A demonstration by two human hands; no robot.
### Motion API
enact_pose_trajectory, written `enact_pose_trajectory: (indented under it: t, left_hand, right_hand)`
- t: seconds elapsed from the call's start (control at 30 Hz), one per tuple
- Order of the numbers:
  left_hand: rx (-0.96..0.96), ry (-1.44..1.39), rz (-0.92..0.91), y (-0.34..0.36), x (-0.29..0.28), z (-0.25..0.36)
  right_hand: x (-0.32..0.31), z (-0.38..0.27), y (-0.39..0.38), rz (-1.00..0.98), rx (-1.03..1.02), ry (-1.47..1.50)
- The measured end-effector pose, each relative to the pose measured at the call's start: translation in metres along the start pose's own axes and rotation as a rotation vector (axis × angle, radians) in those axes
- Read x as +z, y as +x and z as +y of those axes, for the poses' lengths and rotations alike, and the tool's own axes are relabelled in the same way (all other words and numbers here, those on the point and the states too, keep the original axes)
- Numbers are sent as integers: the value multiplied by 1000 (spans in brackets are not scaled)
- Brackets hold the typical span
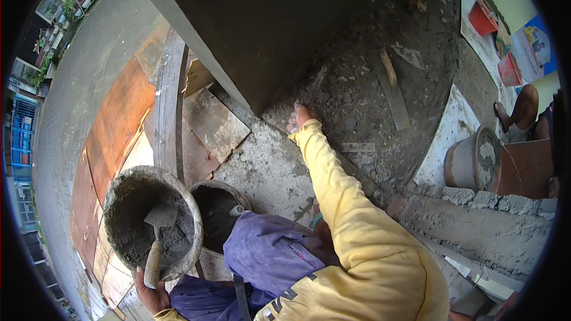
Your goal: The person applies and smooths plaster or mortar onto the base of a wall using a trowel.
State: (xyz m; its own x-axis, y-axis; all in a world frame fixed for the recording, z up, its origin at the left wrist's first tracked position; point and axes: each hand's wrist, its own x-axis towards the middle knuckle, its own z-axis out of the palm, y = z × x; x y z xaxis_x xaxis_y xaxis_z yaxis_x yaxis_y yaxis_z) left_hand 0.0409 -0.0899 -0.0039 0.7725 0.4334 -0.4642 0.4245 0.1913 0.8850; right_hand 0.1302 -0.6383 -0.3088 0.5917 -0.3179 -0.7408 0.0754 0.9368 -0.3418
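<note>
My left hand (151, 294) grips the near side of a mortar-crusted bucket (191, 214), beside a wooden trowel handle (151, 264). The trowel blade (160, 216) rests inside on grey mortar. My right hand (300, 116) reaches forward to the bottom corner of a dark plastered column (238, 35), its fingers curled among grit and rubble; what they hold, if anything, I cannot make out. A second bucket (241, 193) with dark contents stands beside the first, partly behind my knee.
Plywood boards (119, 137) and a timber beam (169, 101) lie left. Wood scraps (389, 95) litter the dirt. At right are a drum (470, 163), red tubs (483, 18), a block ledge (464, 232) and another person's leg (523, 107).
</note>
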Motion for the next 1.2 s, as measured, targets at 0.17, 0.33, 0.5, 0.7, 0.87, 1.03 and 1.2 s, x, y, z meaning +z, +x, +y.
enact_pose_trajectory:
  t: [0.17,0.33,0.5,0.7,0.87,1.03,1.2]
  left_hand:
    - [6,70,-59,-1,-4,6]
    - [83,66,27,5,-5,3]
    - [-69,94,-89,1,-5,12]
    - [0,73,-72,8,-15,8]
    - [-61,26,-85,27,-44,7]
    - [-13,-15,-72,38,-58,4]
    - [32,23,-146,35,-51,8]
  right_hand:
    - [40,-39,-85,173,-527,-75]
    - [75,-40,-127,25,-963,15]
    - [59,73,-47,400,-621,-318]
    - [16,90,3,360,-363,-451]
    - [67,26,-86,144,-723,-10]
    - [83,47,-91,140,-1172,-184]
    - [50,161,3,469,-330,-427]
